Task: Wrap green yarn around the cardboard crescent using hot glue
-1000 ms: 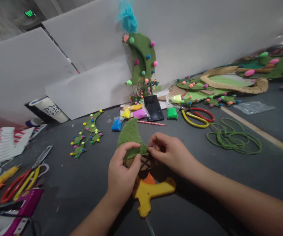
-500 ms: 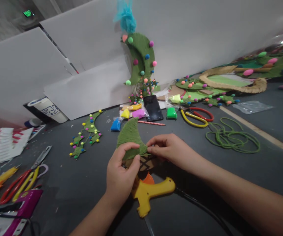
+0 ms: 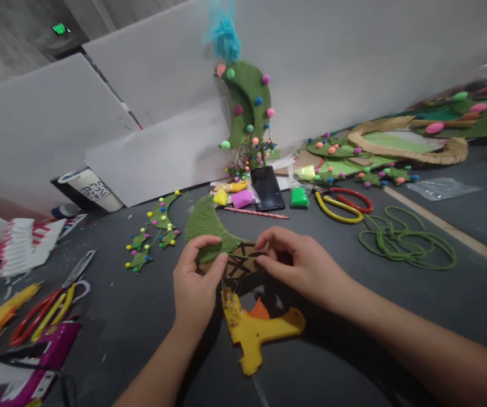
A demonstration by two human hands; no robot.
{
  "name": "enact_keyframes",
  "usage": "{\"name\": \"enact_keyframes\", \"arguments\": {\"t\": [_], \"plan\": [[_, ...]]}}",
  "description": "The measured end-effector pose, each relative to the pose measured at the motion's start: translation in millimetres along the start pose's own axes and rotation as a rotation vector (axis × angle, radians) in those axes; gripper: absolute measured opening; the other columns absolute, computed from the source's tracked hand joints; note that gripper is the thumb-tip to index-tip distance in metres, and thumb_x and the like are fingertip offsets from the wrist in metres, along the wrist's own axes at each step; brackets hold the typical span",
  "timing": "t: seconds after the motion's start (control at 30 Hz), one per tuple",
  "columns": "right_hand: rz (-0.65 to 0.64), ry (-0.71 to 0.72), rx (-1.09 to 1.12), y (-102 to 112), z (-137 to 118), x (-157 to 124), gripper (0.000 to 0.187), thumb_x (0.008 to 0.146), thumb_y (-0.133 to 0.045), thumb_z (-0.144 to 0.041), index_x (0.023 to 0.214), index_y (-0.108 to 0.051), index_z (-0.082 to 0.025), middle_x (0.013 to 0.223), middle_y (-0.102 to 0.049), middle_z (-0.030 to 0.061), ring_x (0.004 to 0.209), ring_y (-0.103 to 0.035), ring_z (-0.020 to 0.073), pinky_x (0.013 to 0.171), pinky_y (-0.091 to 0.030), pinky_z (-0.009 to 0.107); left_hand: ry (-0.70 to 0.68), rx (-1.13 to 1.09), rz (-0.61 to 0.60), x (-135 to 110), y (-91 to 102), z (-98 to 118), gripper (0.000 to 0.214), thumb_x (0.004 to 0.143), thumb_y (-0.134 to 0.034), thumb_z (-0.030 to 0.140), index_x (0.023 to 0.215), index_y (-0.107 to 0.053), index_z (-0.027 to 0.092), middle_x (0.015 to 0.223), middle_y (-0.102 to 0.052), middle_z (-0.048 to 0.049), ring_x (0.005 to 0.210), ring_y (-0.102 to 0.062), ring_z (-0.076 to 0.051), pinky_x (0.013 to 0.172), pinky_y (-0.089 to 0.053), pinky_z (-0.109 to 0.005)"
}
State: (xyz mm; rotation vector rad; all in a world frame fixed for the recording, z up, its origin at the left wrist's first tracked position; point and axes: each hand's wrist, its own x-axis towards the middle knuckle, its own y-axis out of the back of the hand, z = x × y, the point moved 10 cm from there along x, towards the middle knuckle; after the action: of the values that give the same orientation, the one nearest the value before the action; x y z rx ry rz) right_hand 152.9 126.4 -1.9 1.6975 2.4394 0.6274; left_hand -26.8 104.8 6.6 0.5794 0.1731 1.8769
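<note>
My left hand (image 3: 199,277) grips a cardboard crescent (image 3: 204,226) between thumb and fingers. Green yarn covers its upper part in tight rows, while the lower right end is bare brown card with dark marks. From the wrapped edge a thin strand of green yarn (image 3: 246,258) runs right to my right hand (image 3: 298,265), whose thumb and fingertips pinch it. Just below the crescent lies a yellow hot glue gun (image 3: 264,332) with an orange trigger, its nozzle end close to my left thumb.
Loose green yarn (image 3: 408,243) and red-yellow scissors (image 3: 340,204) lie at right. Behind are a phone (image 3: 268,188), clay packets (image 3: 299,198) and a finished crescent (image 3: 247,102). Another pair of scissors (image 3: 52,311) and a second glue gun (image 3: 1,319) lie at left.
The crescent has shifted left and tilted in my left hand. My right hand now sits farther from it, with the yarn strand stretched between. More bare card shows.
</note>
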Motion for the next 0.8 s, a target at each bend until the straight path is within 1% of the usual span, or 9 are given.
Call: {"name": "enact_keyframes", "arguments": {"t": [0.17,0.33,0.4,0.5,0.53,0.57,0.63,0.67,0.8], "plan": [[-0.098,0.003,-0.348,-4,7,4,0.009,0.080,-0.058,-0.020,0.074,-0.065,-0.019,0.060,-0.060,-0.0020,0.051,-0.050,0.0110,0.049,-0.030,0.022,0.118,-0.210,0.035,14,6.8,-26,0.027,0.072,-0.068,0.024,0.097,-0.059,0.022,0.076,-0.061,0.0037,0.056,-0.058,-0.010,0.054,-0.051,-0.021],[-0.168,-0.073,-0.676,4,34,7,0.011,0.080,-0.061,-0.027,0.075,-0.068,-0.020,0.062,-0.064,0.0038,0.053,-0.056,0.0170,0.048,-0.028,0.025,0.147,-0.242,0.105,25,15.8,-41,0.028,0.071,-0.067,0.023,0.097,-0.059,0.022,0.072,-0.061,0.0038,0.055,-0.059,-0.011,0.053,-0.049,-0.022],[-0.097,-0.059,-0.838,14,34,8,0.010,0.080,-0.059,-0.023,0.081,-0.068,-0.018,0.072,-0.066,0.0088,0.063,-0.060,0.0215,0.050,-0.033,0.027,0.136,-0.224,0.140,29,21.5,-45,0.028,0.070,-0.067,0.022,0.097,-0.059,0.021,0.074,-0.061,0.0034,0.057,-0.058,-0.011,0.054,-0.048,-0.021],[0.051,0.077,-0.927,18,9,1,0.023,0.078,-0.054,-0.012,0.099,-0.062,-0.014,0.104,-0.062,0.0160,0.088,-0.061,0.0256,0.061,-0.041,0.030,0.108,-0.153,0.190,33,30.7,-48,0.028,0.069,-0.067,0.022,0.096,-0.061,0.021,0.074,-0.060,0.0034,0.057,-0.056,-0.010,0.054,-0.046,-0.020],[0.025,0.146,-0.889,10,0,-4,0.027,0.077,-0.054,-0.011,0.103,-0.061,-0.014,0.110,-0.059,0.0157,0.093,-0.059,0.0251,0.064,-0.043,0.030,0.100,-0.129,0.195,34,32.3,-49,0.028,0.069,-0.066,0.022,0.096,-0.061,0.020,0.075,-0.060,0.0032,0.056,-0.055,-0.010,0.054,-0.046,-0.020],[-0.077,0.221,-0.814,-7,-8,-10,0.025,0.076,-0.056,-0.013,0.100,-0.061,-0.016,0.109,-0.059,0.0134,0.091,-0.059,0.0233,0.066,-0.044,0.030,0.089,-0.105,0.198,35,33.3,-48,0.027,0.070,-0.066,0.023,0.096,-0.061,0.020,0.077,-0.060,0.0027,0.056,-0.055,-0.010,0.055,-0.045,-0.020],[-0.382,0.317,-0.650,-48,-16,-31,0.016,0.075,-0.060,-0.023,0.091,-0.061,-0.020,0.095,-0.060,0.0057,0.075,-0.058,0.0179,0.062,-0.045,0.028,0.053,-0.052,0.195,35,33.8,-44,0.026,0.071,-0.065,0.023,0.096,-0.062,0.019,0.084,-0.062,0.0007,0.060,-0.056,-0.010,0.057,-0.046,-0.021],[-0.471,0.350,-0.613,-63,-20,-41,0.018,0.074,-0.061,-0.025,0.091,-0.061,-0.020,0.094,-0.060,0.0047,0.074,-0.057,0.0179,0.063,-0.045,0.029,0.029,-0.024,0.190,34,33.4,-41,0.024,0.071,-0.064,0.023,0.095,-0.062,0.019,0.087,-0.062,-0.0005,0.063,-0.058,-0.011,0.059,-0.046,-0.021],[-0.484,0.351,-0.646,-83,-24,-54,0.017,0.071,-0.054,-0.011,0.086,-0.058,-0.017,0.088,-0.059,0.0059,0.072,-0.054,0.0189,0.062,-0.043,0.031,-0.057,0.102,0.164,30,30.1,-23,0.019,0.074,-0.062,0.021,0.094,-0.063,0.020,0.095,-0.063,-0.0016,0.081,-0.060,-0.015,0.073,-0.047,-0.024]]}}
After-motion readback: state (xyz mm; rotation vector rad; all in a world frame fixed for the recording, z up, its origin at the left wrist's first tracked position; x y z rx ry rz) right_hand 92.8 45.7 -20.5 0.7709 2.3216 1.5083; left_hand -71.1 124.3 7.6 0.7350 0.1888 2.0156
